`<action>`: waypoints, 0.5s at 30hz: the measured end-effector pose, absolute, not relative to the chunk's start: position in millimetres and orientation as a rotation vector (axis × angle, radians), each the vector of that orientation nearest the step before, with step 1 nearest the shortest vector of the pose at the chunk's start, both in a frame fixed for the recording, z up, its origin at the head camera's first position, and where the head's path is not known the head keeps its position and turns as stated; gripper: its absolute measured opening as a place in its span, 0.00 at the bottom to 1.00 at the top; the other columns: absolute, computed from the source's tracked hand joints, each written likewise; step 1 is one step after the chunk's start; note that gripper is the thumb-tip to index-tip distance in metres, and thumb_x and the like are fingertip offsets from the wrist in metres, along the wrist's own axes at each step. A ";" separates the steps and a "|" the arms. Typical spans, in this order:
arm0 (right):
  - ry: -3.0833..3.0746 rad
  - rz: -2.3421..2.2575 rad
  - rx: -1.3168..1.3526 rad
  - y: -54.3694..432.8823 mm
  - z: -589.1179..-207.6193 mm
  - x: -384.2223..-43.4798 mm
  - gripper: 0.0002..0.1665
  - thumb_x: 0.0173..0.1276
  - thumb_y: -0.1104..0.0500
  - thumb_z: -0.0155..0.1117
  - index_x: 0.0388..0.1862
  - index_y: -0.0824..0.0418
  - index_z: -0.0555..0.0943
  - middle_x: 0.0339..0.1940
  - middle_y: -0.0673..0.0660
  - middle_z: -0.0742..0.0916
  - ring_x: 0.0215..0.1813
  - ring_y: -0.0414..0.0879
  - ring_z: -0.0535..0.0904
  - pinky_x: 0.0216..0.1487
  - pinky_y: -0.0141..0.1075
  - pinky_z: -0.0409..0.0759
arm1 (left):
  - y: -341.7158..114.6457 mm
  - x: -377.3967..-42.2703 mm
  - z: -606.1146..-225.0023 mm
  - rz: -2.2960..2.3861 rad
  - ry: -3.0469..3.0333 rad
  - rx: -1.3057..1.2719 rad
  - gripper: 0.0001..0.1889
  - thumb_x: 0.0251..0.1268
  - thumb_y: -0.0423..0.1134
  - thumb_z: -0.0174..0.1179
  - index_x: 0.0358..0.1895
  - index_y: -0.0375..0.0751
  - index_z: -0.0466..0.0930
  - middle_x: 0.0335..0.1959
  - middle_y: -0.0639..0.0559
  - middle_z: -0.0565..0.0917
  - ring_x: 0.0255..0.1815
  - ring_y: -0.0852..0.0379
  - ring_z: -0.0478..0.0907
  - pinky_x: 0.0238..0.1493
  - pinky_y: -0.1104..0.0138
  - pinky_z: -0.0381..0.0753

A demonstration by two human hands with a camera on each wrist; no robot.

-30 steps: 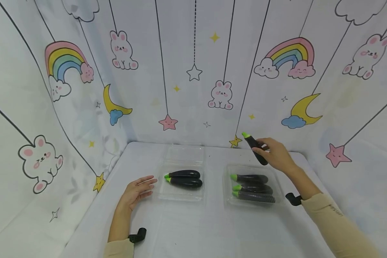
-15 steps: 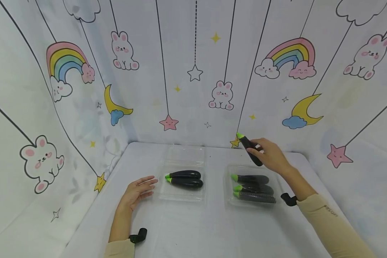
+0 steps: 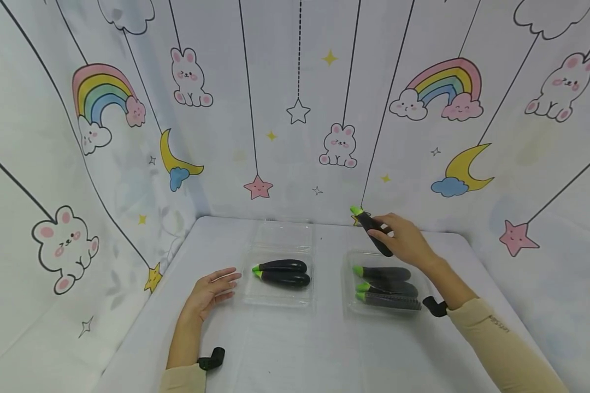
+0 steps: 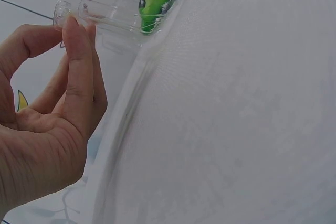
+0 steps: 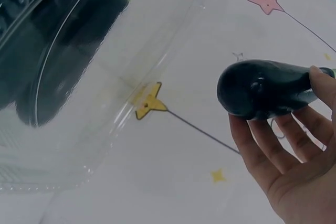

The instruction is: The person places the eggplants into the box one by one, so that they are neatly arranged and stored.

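Note:
In the head view, my right hand (image 3: 404,238) holds a dark eggplant with a bright green stem end (image 3: 372,229), raised above the back of the right clear plastic box (image 3: 348,297). In the right wrist view, the thumb and fingers grip this glossy eggplant (image 5: 262,88). Several more eggplants (image 3: 386,287) lie side by side under the clear plastic of that box. My left hand (image 3: 211,292) stays beside the left clear plastic box (image 3: 275,300), its fingertips right at the rim in the left wrist view. Two eggplants (image 3: 282,279) lie in the left box, stems leftward.
Both boxes stand on a white-covered table (image 3: 295,355). The left box's clear lid (image 3: 282,234) lies folded back behind it. A white cloth wall (image 3: 295,153) with rabbits, rainbows and stars rises at the table's back edge. Each wrist carries a black camera mount (image 3: 215,357).
My right hand has carried the eggplant leftward and slightly down, above the back of the right box. My left hand and both boxes have kept their places.

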State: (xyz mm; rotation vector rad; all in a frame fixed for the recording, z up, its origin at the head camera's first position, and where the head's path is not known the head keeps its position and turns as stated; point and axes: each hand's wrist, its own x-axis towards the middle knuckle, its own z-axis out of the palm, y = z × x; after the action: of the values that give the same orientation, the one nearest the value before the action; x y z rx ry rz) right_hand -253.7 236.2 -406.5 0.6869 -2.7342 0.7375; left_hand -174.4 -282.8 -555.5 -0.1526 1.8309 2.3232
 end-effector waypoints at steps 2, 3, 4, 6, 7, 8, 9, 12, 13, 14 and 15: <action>-2.736 0.740 0.696 233.2 -406.6 -253.6 0.29 0.78 0.43 0.65 0.69 0.58 0.80 0.62 0.58 0.85 0.53 0.55 0.86 0.39 0.43 0.87 | -282.9 -174.6 -555.4 2.324 1.832 -0.155 0.31 0.72 0.28 0.63 0.76 0.26 0.65 0.65 0.39 0.83 0.58 0.52 0.84 0.48 0.67 0.88; -2.736 0.742 0.702 231.7 -406.8 -253.6 0.29 0.77 0.43 0.65 0.69 0.57 0.80 0.62 0.57 0.85 0.53 0.54 0.86 0.39 0.42 0.87 | -283.0 -174.8 -555.5 2.324 1.832 -0.157 0.31 0.72 0.28 0.63 0.76 0.26 0.65 0.65 0.39 0.83 0.58 0.52 0.84 0.47 0.67 0.88; -2.737 0.739 0.708 230.3 -407.0 -253.4 0.29 0.77 0.42 0.65 0.69 0.57 0.80 0.62 0.57 0.85 0.53 0.54 0.86 0.38 0.42 0.86 | -282.9 -175.1 -555.6 2.325 1.832 -0.159 0.31 0.72 0.27 0.63 0.76 0.26 0.66 0.64 0.39 0.83 0.58 0.52 0.84 0.47 0.67 0.88; -2.732 0.733 0.724 227.7 -407.2 -252.9 0.29 0.77 0.43 0.65 0.69 0.57 0.79 0.62 0.57 0.85 0.53 0.54 0.86 0.38 0.41 0.86 | -282.9 -175.5 -556.0 2.327 1.831 -0.161 0.31 0.72 0.27 0.63 0.75 0.26 0.66 0.64 0.39 0.83 0.58 0.52 0.84 0.47 0.67 0.88; -2.728 0.728 0.729 226.4 -407.2 -252.6 0.30 0.77 0.43 0.65 0.69 0.58 0.79 0.61 0.58 0.85 0.53 0.54 0.86 0.37 0.41 0.86 | -282.8 -175.9 -556.4 2.327 1.832 -0.161 0.31 0.71 0.27 0.63 0.75 0.26 0.67 0.64 0.39 0.83 0.58 0.52 0.84 0.47 0.67 0.88; -2.722 0.723 0.733 225.0 -407.0 -252.3 0.30 0.77 0.43 0.65 0.69 0.58 0.80 0.61 0.58 0.85 0.52 0.54 0.86 0.37 0.41 0.86 | -282.8 -176.2 -556.8 2.326 1.832 -0.161 0.31 0.71 0.27 0.63 0.75 0.27 0.67 0.64 0.39 0.83 0.58 0.52 0.84 0.47 0.67 0.88; -2.718 0.718 0.738 223.6 -406.8 -252.1 0.30 0.77 0.43 0.65 0.69 0.59 0.80 0.60 0.58 0.85 0.52 0.54 0.86 0.37 0.41 0.86 | -282.7 -176.5 -557.2 2.325 1.832 -0.162 0.31 0.71 0.27 0.63 0.75 0.27 0.67 0.65 0.38 0.83 0.58 0.52 0.84 0.47 0.67 0.88; -2.720 0.702 0.750 219.2 -406.1 -252.4 0.30 0.77 0.43 0.65 0.69 0.60 0.79 0.59 0.58 0.85 0.51 0.53 0.86 0.37 0.41 0.86 | -282.6 -176.9 -558.3 2.323 1.834 -0.166 0.30 0.71 0.26 0.63 0.75 0.27 0.68 0.65 0.38 0.82 0.58 0.52 0.84 0.48 0.67 0.88; -2.727 0.698 0.750 217.4 -405.7 -252.6 0.31 0.77 0.43 0.65 0.69 0.59 0.80 0.59 0.58 0.85 0.51 0.53 0.86 0.37 0.41 0.86 | -282.5 -177.1 -558.6 2.321 1.834 -0.166 0.30 0.72 0.26 0.63 0.75 0.27 0.68 0.65 0.38 0.82 0.58 0.52 0.84 0.48 0.67 0.88; -2.736 0.696 0.752 215.7 -405.5 -252.8 0.30 0.77 0.42 0.65 0.69 0.59 0.80 0.60 0.57 0.85 0.52 0.52 0.86 0.37 0.41 0.86 | -282.5 -177.3 -558.7 2.322 1.834 -0.168 0.30 0.72 0.26 0.63 0.75 0.27 0.68 0.65 0.38 0.82 0.57 0.52 0.84 0.48 0.66 0.88; -2.745 0.694 0.755 214.0 -405.3 -253.1 0.30 0.77 0.42 0.64 0.69 0.59 0.80 0.60 0.57 0.85 0.52 0.52 0.86 0.37 0.40 0.86 | -282.4 -177.3 -558.7 2.324 1.835 -0.170 0.30 0.71 0.26 0.63 0.74 0.27 0.68 0.65 0.38 0.82 0.57 0.52 0.84 0.48 0.67 0.88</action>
State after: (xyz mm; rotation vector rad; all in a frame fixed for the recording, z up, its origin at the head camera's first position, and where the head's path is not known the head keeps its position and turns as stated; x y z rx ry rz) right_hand -253.1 214.0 -405.3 0.7549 -2.7450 0.6943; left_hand -177.3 -282.4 -558.7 -0.1705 1.8348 2.3238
